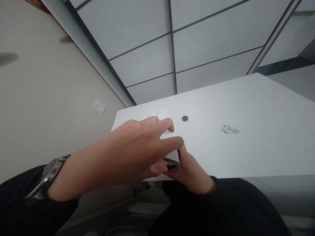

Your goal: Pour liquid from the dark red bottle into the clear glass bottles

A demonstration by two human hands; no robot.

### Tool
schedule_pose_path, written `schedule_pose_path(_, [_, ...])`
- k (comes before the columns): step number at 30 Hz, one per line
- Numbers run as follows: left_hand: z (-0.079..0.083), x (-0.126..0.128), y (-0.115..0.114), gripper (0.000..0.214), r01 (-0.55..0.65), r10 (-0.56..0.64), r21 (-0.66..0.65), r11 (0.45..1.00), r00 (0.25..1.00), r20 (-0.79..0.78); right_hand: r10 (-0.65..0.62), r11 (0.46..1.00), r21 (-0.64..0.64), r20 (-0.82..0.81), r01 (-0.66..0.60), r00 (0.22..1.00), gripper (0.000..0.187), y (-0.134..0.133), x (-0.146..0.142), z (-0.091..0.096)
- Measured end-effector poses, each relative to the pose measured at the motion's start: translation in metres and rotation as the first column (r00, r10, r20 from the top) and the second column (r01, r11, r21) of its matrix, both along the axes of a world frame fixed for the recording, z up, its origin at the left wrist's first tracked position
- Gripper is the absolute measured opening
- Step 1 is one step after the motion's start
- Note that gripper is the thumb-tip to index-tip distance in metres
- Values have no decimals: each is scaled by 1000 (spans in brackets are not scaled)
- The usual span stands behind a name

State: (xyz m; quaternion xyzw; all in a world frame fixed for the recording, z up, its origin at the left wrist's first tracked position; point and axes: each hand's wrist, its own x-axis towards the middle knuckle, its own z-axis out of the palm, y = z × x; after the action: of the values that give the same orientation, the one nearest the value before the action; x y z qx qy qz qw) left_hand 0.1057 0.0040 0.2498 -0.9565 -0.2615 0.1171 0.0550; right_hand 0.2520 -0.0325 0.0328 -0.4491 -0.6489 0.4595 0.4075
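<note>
My left hand [137, 147], a metal watch [46, 178] on its wrist, reaches across from the left. Its index finger and thumb are bent around a phone [171, 160], a thin flat thing with a shiny metal edge, while the other fingers curl above it. From the lower right, my right hand [190, 170] grips the phone's near corner. Most of the phone is hidden behind my left hand. Beyond my fingers, a whitish crumpled piece [158, 114] lies partly hidden on the white table [261, 147].
A small dark round disc [185, 118] rests on the table past my hands. Farther right lies a crumpled clear scrap [230, 129]. Paneled sliding doors [209, 39] stand behind the table, and a wall with a socket [99, 106] is at the left.
</note>
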Motion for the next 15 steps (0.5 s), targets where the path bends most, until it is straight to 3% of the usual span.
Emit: schedule_pose_path(15, [0, 6, 0, 32, -19, 19, 3, 1000, 999, -32, 15, 999, -42, -27, -16, 1000, 84, -1, 1, 4])
